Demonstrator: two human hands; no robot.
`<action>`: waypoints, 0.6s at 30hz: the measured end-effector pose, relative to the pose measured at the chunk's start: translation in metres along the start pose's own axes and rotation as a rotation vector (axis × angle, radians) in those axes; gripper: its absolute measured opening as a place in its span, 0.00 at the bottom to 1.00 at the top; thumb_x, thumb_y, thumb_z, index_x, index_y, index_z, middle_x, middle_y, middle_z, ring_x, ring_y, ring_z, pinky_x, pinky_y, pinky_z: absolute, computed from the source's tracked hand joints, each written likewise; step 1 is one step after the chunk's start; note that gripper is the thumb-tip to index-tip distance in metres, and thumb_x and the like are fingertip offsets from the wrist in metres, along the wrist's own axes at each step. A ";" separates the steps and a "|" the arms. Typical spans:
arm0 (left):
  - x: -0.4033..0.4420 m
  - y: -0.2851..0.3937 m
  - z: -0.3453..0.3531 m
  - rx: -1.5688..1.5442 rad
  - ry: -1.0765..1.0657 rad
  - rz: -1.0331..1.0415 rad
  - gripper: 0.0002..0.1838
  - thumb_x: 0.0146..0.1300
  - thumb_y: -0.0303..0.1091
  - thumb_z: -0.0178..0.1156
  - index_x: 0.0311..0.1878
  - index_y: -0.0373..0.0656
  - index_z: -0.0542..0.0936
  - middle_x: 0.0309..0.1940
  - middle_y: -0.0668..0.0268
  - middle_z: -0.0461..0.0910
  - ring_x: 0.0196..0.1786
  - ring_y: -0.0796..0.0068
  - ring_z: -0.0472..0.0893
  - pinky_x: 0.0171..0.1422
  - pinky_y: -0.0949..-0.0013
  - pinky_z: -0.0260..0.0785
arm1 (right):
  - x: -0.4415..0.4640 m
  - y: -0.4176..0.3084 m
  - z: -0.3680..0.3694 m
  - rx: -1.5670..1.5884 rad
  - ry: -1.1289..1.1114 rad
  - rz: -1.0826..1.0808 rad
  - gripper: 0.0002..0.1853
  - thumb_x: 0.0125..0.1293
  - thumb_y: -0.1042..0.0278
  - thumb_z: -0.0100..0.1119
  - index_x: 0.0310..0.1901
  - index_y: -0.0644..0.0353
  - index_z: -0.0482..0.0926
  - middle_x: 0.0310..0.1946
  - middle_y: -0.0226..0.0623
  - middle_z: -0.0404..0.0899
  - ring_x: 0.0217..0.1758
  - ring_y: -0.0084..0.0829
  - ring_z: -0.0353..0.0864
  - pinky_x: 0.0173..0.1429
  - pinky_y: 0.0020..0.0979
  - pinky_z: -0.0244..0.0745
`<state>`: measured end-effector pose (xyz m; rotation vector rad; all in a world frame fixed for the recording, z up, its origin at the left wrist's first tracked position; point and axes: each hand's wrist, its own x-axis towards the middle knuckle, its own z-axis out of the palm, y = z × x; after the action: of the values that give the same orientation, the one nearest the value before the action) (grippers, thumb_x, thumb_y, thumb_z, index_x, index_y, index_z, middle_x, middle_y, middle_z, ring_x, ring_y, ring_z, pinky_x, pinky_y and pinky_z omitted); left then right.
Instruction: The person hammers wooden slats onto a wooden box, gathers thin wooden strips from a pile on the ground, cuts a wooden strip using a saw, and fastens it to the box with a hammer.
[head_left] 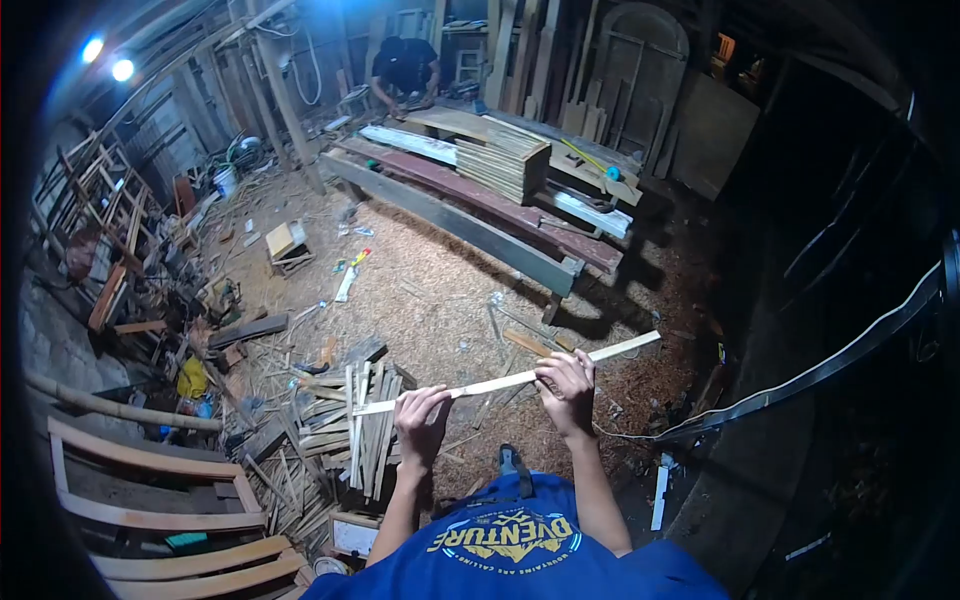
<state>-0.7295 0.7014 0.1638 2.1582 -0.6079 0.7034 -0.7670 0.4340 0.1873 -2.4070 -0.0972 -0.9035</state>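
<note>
A long, thin, pale wooden strip (500,382) stretches across in front of my body, its right end tilted a little higher in the view. My left hand (422,420) is closed around it near its left end. Further along, my right hand (567,392) grips the same strip, with a length of it sticking out past the fingers. Just left of my left hand lies a pile of similar wooden strips (372,425) on the ground. Both thumbs and fingers wrap the wood, partly hiding it.
Ahead stands a long bench of planks (450,215) bearing a stack of strips (505,165) and a yellow tape measure (612,173). A co-worker (405,75) leans over its far end. Wooden frames (150,520) lie at lower left. A cable (800,375) crosses at right. Shavings cover the floor.
</note>
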 end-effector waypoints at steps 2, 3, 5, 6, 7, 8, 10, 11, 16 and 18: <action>0.017 -0.001 0.037 0.003 -0.002 0.023 0.07 0.60 0.29 0.73 0.41 0.47 0.88 0.42 0.67 0.90 0.48 0.66 0.87 0.57 0.62 0.73 | 0.009 0.028 -0.003 -0.059 0.017 0.030 0.12 0.55 0.72 0.75 0.41 0.50 0.87 0.47 0.29 0.87 0.63 0.35 0.81 0.80 0.52 0.58; 0.027 0.004 0.054 0.018 0.012 0.043 0.06 0.60 0.30 0.73 0.41 0.47 0.88 0.41 0.67 0.90 0.47 0.67 0.87 0.56 0.63 0.73 | 0.014 0.040 -0.006 -0.064 0.021 0.042 0.12 0.55 0.70 0.75 0.42 0.50 0.87 0.49 0.29 0.87 0.65 0.35 0.80 0.80 0.52 0.57; 0.052 0.012 0.082 0.029 0.027 0.070 0.06 0.61 0.30 0.73 0.41 0.47 0.88 0.40 0.68 0.90 0.45 0.68 0.87 0.56 0.63 0.73 | 0.029 0.060 -0.008 -0.073 0.032 0.055 0.12 0.55 0.69 0.76 0.43 0.50 0.87 0.50 0.29 0.86 0.66 0.36 0.79 0.81 0.53 0.56; 0.062 0.018 0.093 0.018 -0.004 0.067 0.06 0.60 0.30 0.74 0.40 0.47 0.88 0.39 0.67 0.90 0.43 0.67 0.88 0.53 0.63 0.73 | 0.036 0.066 -0.009 -0.096 0.036 0.072 0.13 0.56 0.68 0.76 0.43 0.50 0.88 0.53 0.29 0.86 0.68 0.36 0.78 0.81 0.54 0.54; 0.068 0.023 0.106 0.005 -0.029 0.057 0.07 0.59 0.29 0.75 0.40 0.46 0.88 0.37 0.66 0.90 0.42 0.66 0.88 0.51 0.63 0.74 | 0.043 0.074 -0.011 -0.122 0.032 0.082 0.13 0.56 0.68 0.76 0.44 0.50 0.88 0.55 0.29 0.85 0.69 0.36 0.77 0.82 0.55 0.52; 0.072 0.027 0.120 0.001 -0.022 0.043 0.07 0.59 0.29 0.75 0.40 0.46 0.88 0.37 0.66 0.90 0.42 0.66 0.88 0.51 0.63 0.74 | 0.050 0.080 -0.014 -0.150 -0.002 0.090 0.13 0.56 0.68 0.75 0.44 0.50 0.88 0.56 0.29 0.84 0.71 0.36 0.75 0.83 0.56 0.49; 0.084 0.029 0.142 -0.060 -0.105 -0.028 0.07 0.58 0.29 0.75 0.40 0.46 0.88 0.36 0.66 0.90 0.40 0.66 0.88 0.47 0.64 0.73 | 0.062 0.099 -0.015 -0.175 -0.015 0.080 0.13 0.55 0.69 0.76 0.43 0.49 0.88 0.52 0.28 0.84 0.69 0.36 0.76 0.84 0.57 0.47; 0.090 0.030 0.153 -0.076 -0.151 -0.051 0.09 0.58 0.28 0.75 0.43 0.45 0.89 0.36 0.63 0.90 0.40 0.64 0.88 0.47 0.63 0.75 | 0.068 0.112 -0.016 -0.173 -0.017 0.083 0.13 0.55 0.69 0.76 0.43 0.49 0.88 0.52 0.28 0.84 0.69 0.36 0.76 0.84 0.57 0.47; 0.121 0.015 0.221 -0.282 -0.379 -0.108 0.14 0.59 0.24 0.74 0.50 0.40 0.88 0.40 0.57 0.90 0.41 0.63 0.89 0.46 0.66 0.80 | 0.099 0.181 -0.018 -0.190 -0.033 0.151 0.12 0.53 0.69 0.79 0.40 0.50 0.88 0.45 0.28 0.82 0.66 0.37 0.77 0.83 0.58 0.48; 0.137 0.005 0.258 -0.411 -0.458 -0.229 0.16 0.61 0.22 0.73 0.52 0.38 0.86 0.43 0.54 0.90 0.45 0.66 0.90 0.47 0.68 0.81 | 0.120 0.204 -0.018 -0.206 -0.010 0.186 0.15 0.54 0.69 0.78 0.45 0.49 0.89 0.53 0.31 0.81 0.70 0.39 0.74 0.82 0.58 0.51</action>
<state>-0.5591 0.4695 0.1137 1.9552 -0.6566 -0.0501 -0.6336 0.2386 0.1759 -2.5577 0.2230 -0.8500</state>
